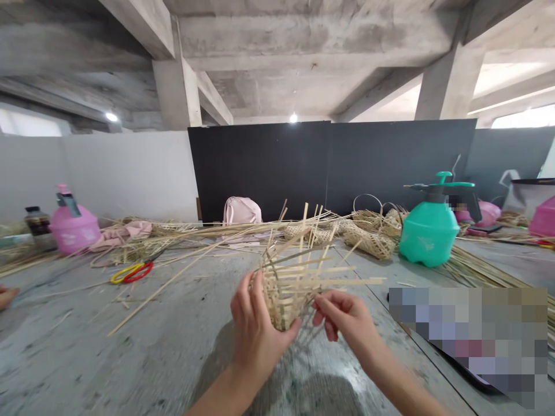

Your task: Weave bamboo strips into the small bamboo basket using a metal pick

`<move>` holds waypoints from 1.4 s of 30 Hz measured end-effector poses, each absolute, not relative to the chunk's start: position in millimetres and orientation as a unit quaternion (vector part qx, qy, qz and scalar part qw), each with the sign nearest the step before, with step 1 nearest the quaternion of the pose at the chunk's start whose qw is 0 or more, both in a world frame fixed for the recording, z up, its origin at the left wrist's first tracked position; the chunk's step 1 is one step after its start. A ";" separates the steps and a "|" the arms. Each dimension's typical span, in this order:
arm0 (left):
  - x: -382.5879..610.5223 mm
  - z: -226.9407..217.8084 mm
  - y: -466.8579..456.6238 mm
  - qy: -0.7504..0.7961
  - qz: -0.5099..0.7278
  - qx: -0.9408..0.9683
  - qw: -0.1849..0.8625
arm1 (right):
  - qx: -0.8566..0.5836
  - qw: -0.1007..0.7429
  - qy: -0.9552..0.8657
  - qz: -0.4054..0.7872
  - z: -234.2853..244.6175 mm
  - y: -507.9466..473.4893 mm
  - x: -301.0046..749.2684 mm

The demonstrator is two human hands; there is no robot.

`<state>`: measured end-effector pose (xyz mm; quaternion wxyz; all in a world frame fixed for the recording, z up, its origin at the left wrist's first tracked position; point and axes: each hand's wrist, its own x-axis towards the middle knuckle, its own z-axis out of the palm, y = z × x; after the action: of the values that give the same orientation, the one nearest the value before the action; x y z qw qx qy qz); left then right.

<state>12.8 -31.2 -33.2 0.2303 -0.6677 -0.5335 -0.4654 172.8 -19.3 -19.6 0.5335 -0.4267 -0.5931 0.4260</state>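
A small half-woven basket [284, 303] of pale bamboo strips is held up above the grey table. Loose strip ends fan out from its upper and right side. My left hand [255, 326] wraps round its left side, fingers behind and thumb along the lower edge. At the right edge of the weave, my right hand [340, 315] pinches with thumb and forefinger at a strip end; the other fingers are curled. The exact spot of the pinch is partly hidden by the fingertips.
Scissors [131, 273] with red and yellow handles lie left. A green spray bottle [429, 231] stands right, a pink one [74, 225] far left. Finished woven baskets [368, 240] and long bamboo strips [208, 233] lie behind. A blurred-out device [472, 341] is front right. Another person's hand [6, 296] shows at the left edge.
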 end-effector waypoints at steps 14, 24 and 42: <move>17.3 -29.8 -38.5 -0.466 -0.487 -0.718 0.177 | -0.355 0.452 -0.814 -0.087 -27.0 -26.7 166.8; 10.8 -27.2 -34.7 -0.456 -0.496 -0.730 0.112 | -0.354 0.452 -0.817 -0.061 -32.8 -16.2 166.2; 6.0 -33.5 -32.4 -0.440 -0.526 -0.719 0.113 | -0.349 0.455 -0.810 -0.123 -29.1 -15.2 174.3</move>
<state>6.0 -32.4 -33.5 0.1127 -0.7187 -0.4403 -0.5262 174.3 -15.2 -29.1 0.4552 -0.3489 -0.8099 -0.1229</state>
